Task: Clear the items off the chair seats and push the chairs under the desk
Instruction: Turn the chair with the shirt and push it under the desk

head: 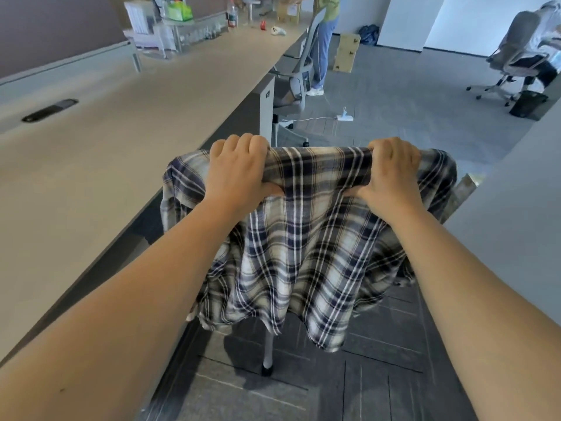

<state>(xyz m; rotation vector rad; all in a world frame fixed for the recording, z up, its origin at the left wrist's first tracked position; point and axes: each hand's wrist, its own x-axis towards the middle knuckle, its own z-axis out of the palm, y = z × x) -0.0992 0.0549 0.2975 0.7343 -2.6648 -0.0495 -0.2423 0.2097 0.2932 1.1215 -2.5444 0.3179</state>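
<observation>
A plaid shirt (303, 253) in navy, white and beige hangs over the backrest of a chair right in front of me and hides most of it. Only one chair leg with a caster (268, 355) shows below the cloth. My left hand (235, 174) grips the top of the backrest through the shirt on the left. My right hand (391, 174) grips it the same way on the right. The long beige desk (106, 153) runs along the left side of the chair. The chair's seat is hidden.
A second grey office chair (293, 95) stands further along the desk, with a person standing behind it. A white power strip (344, 117) and its cord lie on the carpet. Another person sits in a chair (513, 53) at the far right. A white partition (516, 208) stands close on my right.
</observation>
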